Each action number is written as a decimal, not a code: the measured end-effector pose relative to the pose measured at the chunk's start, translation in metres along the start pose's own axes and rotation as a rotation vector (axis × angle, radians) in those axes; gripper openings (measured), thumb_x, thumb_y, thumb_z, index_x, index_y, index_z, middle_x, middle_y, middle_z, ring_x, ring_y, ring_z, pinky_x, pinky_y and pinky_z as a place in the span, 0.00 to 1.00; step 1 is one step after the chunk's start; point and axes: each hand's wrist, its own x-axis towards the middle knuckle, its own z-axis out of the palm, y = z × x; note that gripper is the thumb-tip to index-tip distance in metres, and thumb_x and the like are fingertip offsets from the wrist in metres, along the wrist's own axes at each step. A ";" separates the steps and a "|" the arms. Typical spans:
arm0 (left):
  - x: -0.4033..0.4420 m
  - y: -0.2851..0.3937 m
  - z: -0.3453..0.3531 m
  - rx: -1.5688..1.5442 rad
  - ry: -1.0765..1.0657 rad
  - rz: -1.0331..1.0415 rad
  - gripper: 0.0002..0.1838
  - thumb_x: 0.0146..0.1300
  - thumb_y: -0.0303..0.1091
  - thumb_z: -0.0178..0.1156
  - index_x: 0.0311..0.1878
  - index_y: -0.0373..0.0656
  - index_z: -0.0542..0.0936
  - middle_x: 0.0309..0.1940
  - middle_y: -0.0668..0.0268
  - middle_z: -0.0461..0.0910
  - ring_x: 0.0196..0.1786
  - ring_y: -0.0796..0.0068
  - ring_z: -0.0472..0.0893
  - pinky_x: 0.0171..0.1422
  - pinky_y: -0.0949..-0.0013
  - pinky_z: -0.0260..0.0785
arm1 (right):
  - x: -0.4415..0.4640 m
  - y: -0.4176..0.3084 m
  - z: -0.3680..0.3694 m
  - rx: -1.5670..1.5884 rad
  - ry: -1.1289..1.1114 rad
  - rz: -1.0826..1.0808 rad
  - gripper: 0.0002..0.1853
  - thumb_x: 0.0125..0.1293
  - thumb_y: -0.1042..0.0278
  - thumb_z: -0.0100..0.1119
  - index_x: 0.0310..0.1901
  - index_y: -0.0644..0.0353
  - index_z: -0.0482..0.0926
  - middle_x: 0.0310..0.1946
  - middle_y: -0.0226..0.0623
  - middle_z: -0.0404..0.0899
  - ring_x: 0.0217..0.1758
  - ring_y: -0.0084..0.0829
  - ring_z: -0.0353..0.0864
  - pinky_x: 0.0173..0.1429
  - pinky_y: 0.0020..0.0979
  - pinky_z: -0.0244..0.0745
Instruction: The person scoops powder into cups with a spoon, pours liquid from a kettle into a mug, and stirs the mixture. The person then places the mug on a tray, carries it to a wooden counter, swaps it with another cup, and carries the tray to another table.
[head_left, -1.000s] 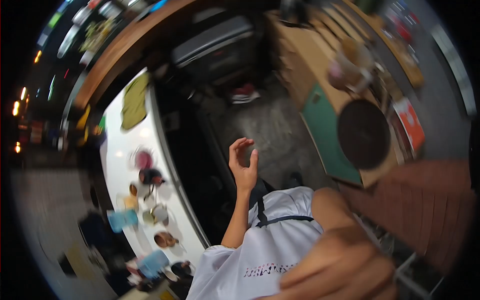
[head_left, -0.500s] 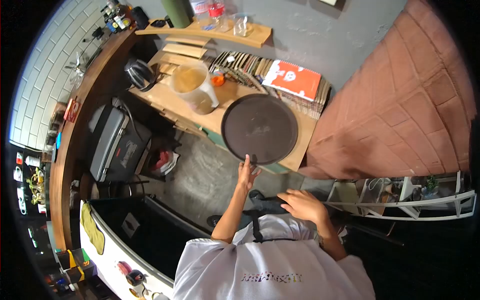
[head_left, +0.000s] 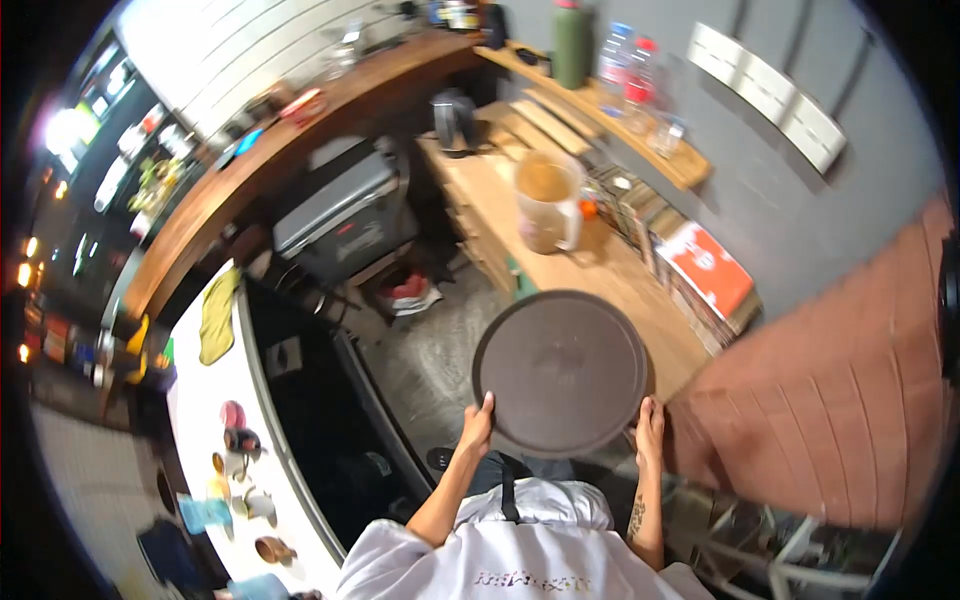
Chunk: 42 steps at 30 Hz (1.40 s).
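A round dark brown serving tray (head_left: pixel 560 370) is held in front of my body, over the near edge of the wooden table (head_left: pixel 650 305). My left hand (head_left: pixel 478 425) grips its lower left rim with the thumb on top. At the right rim is my right hand (head_left: pixel 650 432), closed on the edge with its thumb upright; the fingers beneath the tray are hidden. Beyond the tray, a plastic pitcher (head_left: pixel 545 225) with tan contents stands on the table.
A red and white notebook (head_left: pixel 705 268) lies on stacked records or books at the right. An electric kettle (head_left: pixel 454 122) stands farther back. A dark cooler box (head_left: pixel 350 222), a white counter (head_left: pixel 205 395) with cups, and a brick wall (head_left: pixel 830 390) surround me.
The tray has come off the table and toward my body. My right hand has moved onto its right rim, and my left has closed on the left. The view has turned left.
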 end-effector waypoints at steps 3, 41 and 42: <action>-0.066 0.027 -0.067 -0.051 0.150 0.010 0.26 0.75 0.48 0.59 0.60 0.32 0.78 0.53 0.59 0.83 0.54 0.67 0.81 0.58 0.63 0.74 | 0.035 0.016 0.053 0.195 -0.343 -0.060 0.38 0.79 0.41 0.44 0.74 0.69 0.59 0.76 0.51 0.58 0.77 0.43 0.62 0.78 0.39 0.60; -0.258 -0.120 -0.105 -1.812 1.493 1.194 0.37 0.49 0.53 0.59 0.63 0.44 0.75 0.58 0.62 0.78 0.58 0.55 0.75 0.61 0.53 0.70 | -0.399 0.083 0.637 -0.478 -2.231 -0.739 0.10 0.75 0.66 0.60 0.46 0.64 0.73 0.36 0.29 0.75 0.30 0.18 0.73 0.31 0.22 0.69; -0.252 -0.115 -0.105 -1.753 1.457 1.291 0.36 0.50 0.51 0.58 0.63 0.43 0.75 0.58 0.62 0.78 0.58 0.55 0.75 0.61 0.53 0.70 | -0.402 0.080 0.642 -0.482 -2.259 -0.732 0.10 0.75 0.66 0.60 0.46 0.64 0.73 0.36 0.29 0.75 0.30 0.18 0.73 0.31 0.22 0.69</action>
